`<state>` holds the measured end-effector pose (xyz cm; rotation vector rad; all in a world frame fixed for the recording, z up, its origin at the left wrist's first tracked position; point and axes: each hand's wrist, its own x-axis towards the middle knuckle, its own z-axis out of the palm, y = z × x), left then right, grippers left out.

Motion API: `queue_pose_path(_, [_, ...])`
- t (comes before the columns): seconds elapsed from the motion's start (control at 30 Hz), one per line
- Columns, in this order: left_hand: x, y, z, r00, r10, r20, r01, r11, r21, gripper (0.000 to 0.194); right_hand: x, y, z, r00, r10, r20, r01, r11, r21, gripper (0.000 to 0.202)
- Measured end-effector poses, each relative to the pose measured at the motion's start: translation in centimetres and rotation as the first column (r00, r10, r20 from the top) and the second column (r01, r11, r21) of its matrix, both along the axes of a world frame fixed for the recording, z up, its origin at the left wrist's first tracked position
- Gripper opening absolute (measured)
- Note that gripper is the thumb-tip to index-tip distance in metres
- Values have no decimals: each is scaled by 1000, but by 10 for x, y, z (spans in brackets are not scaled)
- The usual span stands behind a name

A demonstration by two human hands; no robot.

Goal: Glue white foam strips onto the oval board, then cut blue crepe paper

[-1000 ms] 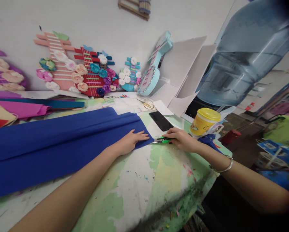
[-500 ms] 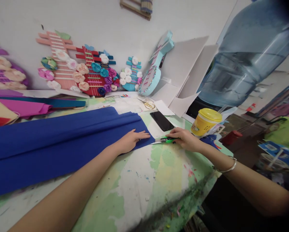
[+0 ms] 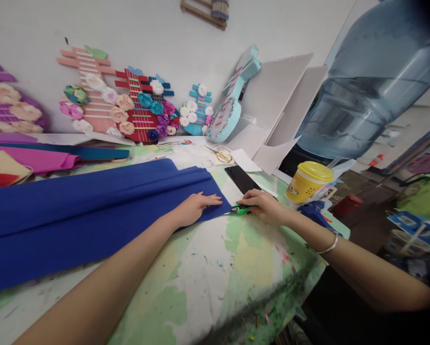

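A long folded blue sheet lies across the table's left and middle. My left hand rests flat on its right end, fingers stretched toward the right edge. My right hand is closed around a green and black utility knife. The knife's thin blade points left and meets the sheet's lower right corner; whether it is under or over the sheet is hard to tell. A black phone lies just behind my right hand.
Gold-handled scissors lie behind the sheet. A yellow cup and large water bottle stand right. Decorated instrument shapes and white boards lean along the wall. Pink sheets lie at left. The table edge is in front.
My right hand has moved left with the knife, bringing the blade further over to the sheet's corner. My left hand has stayed in place on the sheet.
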<state>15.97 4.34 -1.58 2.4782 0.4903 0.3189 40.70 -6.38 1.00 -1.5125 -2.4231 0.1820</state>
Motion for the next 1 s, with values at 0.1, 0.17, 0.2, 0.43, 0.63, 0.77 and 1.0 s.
queue_pose_path(0.1, [2, 0, -1, 999, -5, -35, 7, 999, 53, 56, 1, -4, 0, 1000, -3, 5, 3, 1000, 0, 44])
queue_pose_path(0.17, [2, 0, -2, 999, -8, -44, 11, 998, 67, 58, 4, -7, 1, 1000, -12, 3, 12, 1000, -7, 43])
queue_pose_path(0.2, [2, 0, -2, 999, -12, -45, 15, 998, 68, 58, 6, -9, 2, 1000, -18, 1, 18, 1000, -9, 44])
queue_pose_path(0.43, [2, 0, -3, 1000, -12, -18, 12, 999, 32, 55, 14, -15, 3, 999, -51, 11, 51, 999, 2, 45])
queue_pose_path(0.63, [0, 3, -3, 999, 5, 51, -3, 999, -44, 53, 7, -6, 2, 999, -53, 9, 53, 999, 0, 42])
queue_pose_path(0.77, [-1, 4, -4, 999, 4, 52, -2, 999, -43, 51, -2, -1, 2, 1000, -26, 9, 26, 1000, -10, 43])
queue_pose_path(1.0, [-1, 4, -4, 999, 2, 52, 0, 999, -48, 49, -7, -1, 1, 1000, 4, 3, -4, 1000, 0, 43])
